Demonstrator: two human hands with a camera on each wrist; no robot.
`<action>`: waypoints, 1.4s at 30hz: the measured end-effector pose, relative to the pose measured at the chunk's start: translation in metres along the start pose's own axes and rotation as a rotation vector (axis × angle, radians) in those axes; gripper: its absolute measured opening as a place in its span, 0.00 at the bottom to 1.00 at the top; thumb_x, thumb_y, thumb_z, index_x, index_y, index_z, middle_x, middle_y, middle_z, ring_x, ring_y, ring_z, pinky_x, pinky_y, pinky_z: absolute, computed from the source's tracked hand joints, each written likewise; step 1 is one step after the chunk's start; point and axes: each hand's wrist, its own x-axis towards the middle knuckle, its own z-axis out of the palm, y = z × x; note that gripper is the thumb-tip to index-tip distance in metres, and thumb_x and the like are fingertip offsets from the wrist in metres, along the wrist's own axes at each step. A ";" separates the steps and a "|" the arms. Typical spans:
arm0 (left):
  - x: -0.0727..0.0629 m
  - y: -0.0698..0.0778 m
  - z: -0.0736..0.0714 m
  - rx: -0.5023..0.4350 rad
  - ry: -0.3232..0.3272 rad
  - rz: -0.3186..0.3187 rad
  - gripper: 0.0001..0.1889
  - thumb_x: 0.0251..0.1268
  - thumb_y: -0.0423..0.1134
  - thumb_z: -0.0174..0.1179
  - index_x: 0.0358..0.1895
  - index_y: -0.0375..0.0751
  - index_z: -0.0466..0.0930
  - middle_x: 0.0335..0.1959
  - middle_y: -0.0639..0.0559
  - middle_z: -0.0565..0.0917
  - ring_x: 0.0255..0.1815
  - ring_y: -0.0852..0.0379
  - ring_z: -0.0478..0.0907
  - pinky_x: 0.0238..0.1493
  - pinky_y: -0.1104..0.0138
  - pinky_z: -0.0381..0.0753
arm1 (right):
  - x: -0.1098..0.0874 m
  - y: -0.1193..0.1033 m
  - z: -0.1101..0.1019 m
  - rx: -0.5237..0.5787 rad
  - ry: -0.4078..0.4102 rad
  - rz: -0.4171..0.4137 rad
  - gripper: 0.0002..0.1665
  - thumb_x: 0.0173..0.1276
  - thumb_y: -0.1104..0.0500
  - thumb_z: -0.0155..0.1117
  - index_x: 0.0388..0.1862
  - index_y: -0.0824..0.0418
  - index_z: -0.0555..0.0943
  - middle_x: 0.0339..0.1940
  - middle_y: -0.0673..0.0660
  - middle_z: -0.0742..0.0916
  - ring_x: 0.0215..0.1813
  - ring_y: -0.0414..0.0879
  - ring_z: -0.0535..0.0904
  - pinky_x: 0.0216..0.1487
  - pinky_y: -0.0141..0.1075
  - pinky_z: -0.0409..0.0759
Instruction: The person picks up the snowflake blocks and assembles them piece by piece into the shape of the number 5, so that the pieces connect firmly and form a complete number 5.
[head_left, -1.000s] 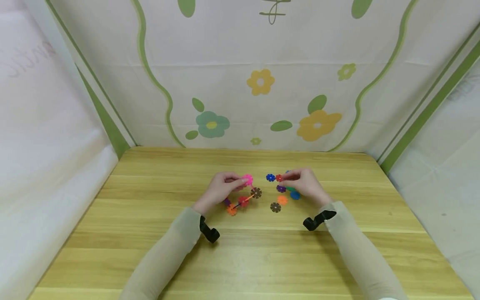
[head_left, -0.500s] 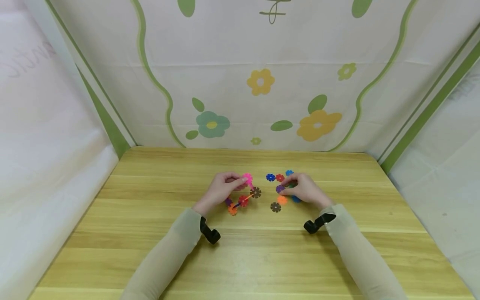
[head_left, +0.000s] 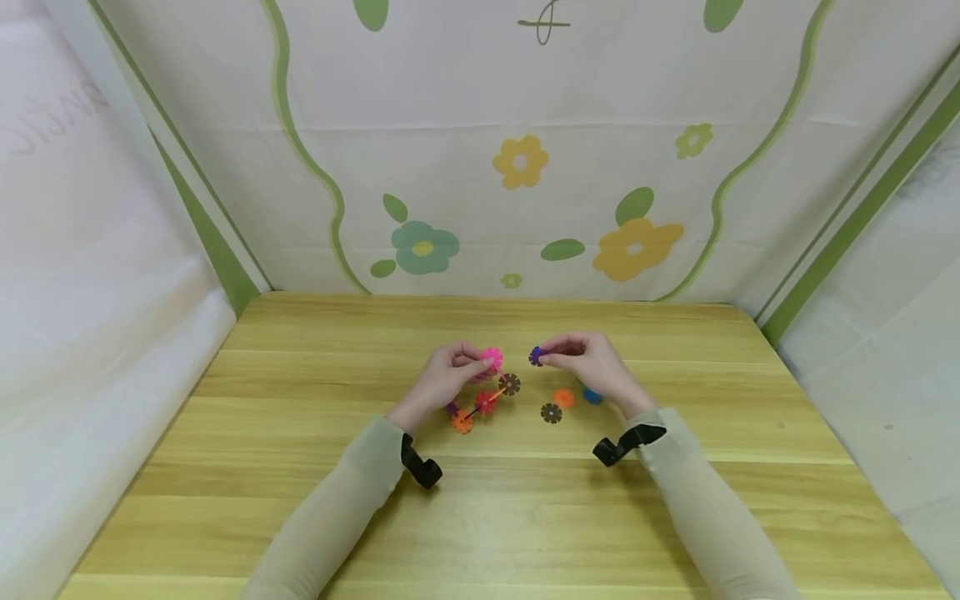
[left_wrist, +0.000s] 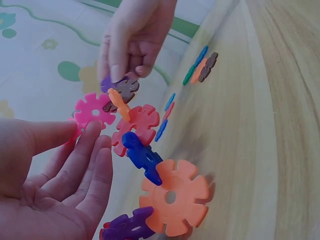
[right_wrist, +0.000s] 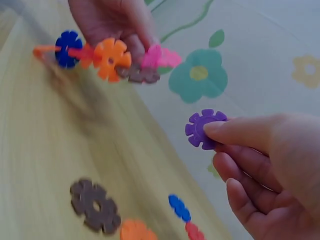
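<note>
My left hand (head_left: 444,375) pinches a pink notched snowflake disc (left_wrist: 92,109) at one end of a linked chain. From it the chain runs through a brown disc (head_left: 510,384), a small orange disc (left_wrist: 119,104), a red disc (left_wrist: 137,127), a blue disc (left_wrist: 142,156) and a larger-looking orange disc (left_wrist: 175,197) to a purple one (left_wrist: 129,227). Between thumb and fingers, my right hand (head_left: 596,365) holds a loose purple snowflake disc (right_wrist: 200,131), raised off the table and a short gap right of the pink disc.
Loose discs lie on the wooden table (head_left: 480,517): brown (head_left: 551,413), orange (head_left: 564,399) and blue (head_left: 592,397) below my right hand, with another blue disc (right_wrist: 179,207) and a red one (right_wrist: 194,231) farther back. A printed cloth (head_left: 480,100) hangs behind.
My right hand went from beside the red disc to the purple disc on the table, picked it up and carried it up and left toward the pink disc. My left hand stays nearly still.
</note>
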 end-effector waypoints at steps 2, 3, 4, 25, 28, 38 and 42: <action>-0.001 0.001 0.000 0.015 0.002 -0.005 0.09 0.76 0.35 0.60 0.50 0.30 0.79 0.43 0.39 0.88 0.49 0.38 0.84 0.54 0.52 0.83 | 0.000 -0.008 0.003 0.030 0.003 -0.007 0.16 0.66 0.50 0.76 0.48 0.57 0.88 0.44 0.54 0.90 0.50 0.56 0.85 0.57 0.58 0.78; -0.001 0.001 0.000 0.024 0.003 -0.007 0.10 0.76 0.35 0.61 0.50 0.31 0.79 0.42 0.40 0.88 0.48 0.39 0.85 0.54 0.52 0.83 | 0.001 -0.010 0.004 0.042 0.002 -0.013 0.17 0.66 0.49 0.76 0.48 0.56 0.88 0.44 0.54 0.90 0.51 0.56 0.85 0.58 0.59 0.78; -0.001 0.002 0.001 0.037 0.006 -0.009 0.10 0.75 0.36 0.62 0.49 0.31 0.80 0.42 0.41 0.88 0.47 0.40 0.85 0.53 0.53 0.83 | 0.002 -0.013 0.006 0.059 0.000 -0.017 0.17 0.66 0.49 0.76 0.49 0.56 0.88 0.45 0.54 0.90 0.51 0.55 0.85 0.60 0.59 0.77; -0.002 0.004 0.005 0.062 -0.023 -0.023 0.13 0.74 0.39 0.63 0.52 0.33 0.84 0.41 0.43 0.89 0.46 0.42 0.86 0.52 0.50 0.84 | 0.021 -0.013 0.025 0.313 -0.177 -0.091 0.17 0.75 0.65 0.64 0.56 0.77 0.80 0.50 0.63 0.86 0.58 0.70 0.78 0.60 0.60 0.76; -0.003 0.003 0.005 0.069 -0.019 -0.025 0.13 0.74 0.40 0.64 0.52 0.33 0.84 0.41 0.43 0.89 0.46 0.42 0.86 0.51 0.51 0.84 | 0.021 -0.011 0.026 0.317 -0.180 -0.101 0.17 0.75 0.66 0.62 0.55 0.77 0.80 0.49 0.64 0.87 0.56 0.65 0.81 0.60 0.57 0.78; -0.004 0.001 0.005 0.077 -0.011 -0.035 0.12 0.74 0.38 0.63 0.51 0.33 0.84 0.41 0.44 0.89 0.46 0.42 0.86 0.50 0.54 0.85 | 0.018 -0.009 0.040 0.354 -0.102 -0.050 0.23 0.75 0.55 0.67 0.60 0.71 0.82 0.54 0.61 0.87 0.55 0.54 0.85 0.60 0.47 0.80; -0.004 0.001 0.005 0.074 -0.001 -0.037 0.11 0.74 0.37 0.63 0.51 0.33 0.84 0.40 0.44 0.89 0.46 0.41 0.86 0.50 0.53 0.85 | 0.016 -0.009 0.047 0.372 -0.064 -0.026 0.26 0.74 0.55 0.69 0.61 0.73 0.80 0.55 0.60 0.87 0.57 0.53 0.84 0.62 0.48 0.79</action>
